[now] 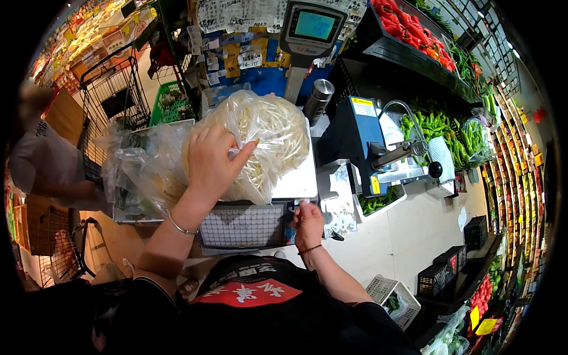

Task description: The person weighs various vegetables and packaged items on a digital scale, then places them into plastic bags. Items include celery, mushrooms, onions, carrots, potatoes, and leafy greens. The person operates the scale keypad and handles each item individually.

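Observation:
A clear plastic bag of bean sprouts [284, 128] rests on the white platform of a label-printing scale [295, 184]. My left hand [211, 162] lies over the bag's left side, thumb and fingers pinching its gathered plastic. At the scale's front right corner is my right hand [309, 224], its fingers curled together. A small white piece shows at those fingertips; what it is cannot be made out. Below the platform sits the scale's key panel [242, 225], and its lit display [313, 24] stands on a post behind the bag.
Left of the scale, more clear plastic bags [151, 164] fill a tray. To the right are a blue bag-sealing machine [355, 137], a steel flask [320, 100] and green peppers [443, 133]. A person [49, 159] stands at the left beside a shopping cart [117, 102]. A plastic crate [395, 299] sits behind right.

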Available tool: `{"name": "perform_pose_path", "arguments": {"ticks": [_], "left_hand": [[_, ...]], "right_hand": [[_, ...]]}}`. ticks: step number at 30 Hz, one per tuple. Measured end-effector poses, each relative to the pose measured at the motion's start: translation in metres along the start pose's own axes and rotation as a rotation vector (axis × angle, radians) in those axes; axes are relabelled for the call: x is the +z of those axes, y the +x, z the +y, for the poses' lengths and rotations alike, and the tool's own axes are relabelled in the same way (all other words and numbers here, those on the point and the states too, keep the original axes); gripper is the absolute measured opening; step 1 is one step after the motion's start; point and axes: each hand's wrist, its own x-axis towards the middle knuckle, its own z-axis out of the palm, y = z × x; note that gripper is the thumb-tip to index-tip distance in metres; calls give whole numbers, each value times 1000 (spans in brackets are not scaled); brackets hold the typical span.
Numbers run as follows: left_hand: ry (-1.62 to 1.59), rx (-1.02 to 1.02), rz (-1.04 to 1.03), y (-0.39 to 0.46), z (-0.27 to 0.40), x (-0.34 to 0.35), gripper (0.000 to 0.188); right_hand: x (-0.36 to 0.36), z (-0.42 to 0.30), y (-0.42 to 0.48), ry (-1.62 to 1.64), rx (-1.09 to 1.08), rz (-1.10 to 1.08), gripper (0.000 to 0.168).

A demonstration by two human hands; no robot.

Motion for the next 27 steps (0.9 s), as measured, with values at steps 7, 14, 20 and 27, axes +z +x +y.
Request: {"name": "perform_pose_path", "arguments": {"ticks": [7,14,20,27], "left_hand": [[12,49,41,-11,8,0,34],[-59,-12,-30,-20,-4,-7,32],[-470,-261,-62,-6,-40,-14,33],[-916,-803,327,54,-173,-115,27]], "right_hand": [[124,-117,23,-545,-1044,-272,21],[146,-104,77,-957,-888,-20,63],[134,-118,84,-327,-245,-396,44],[224,-107,-9,-422,-414,-627,45]]}}
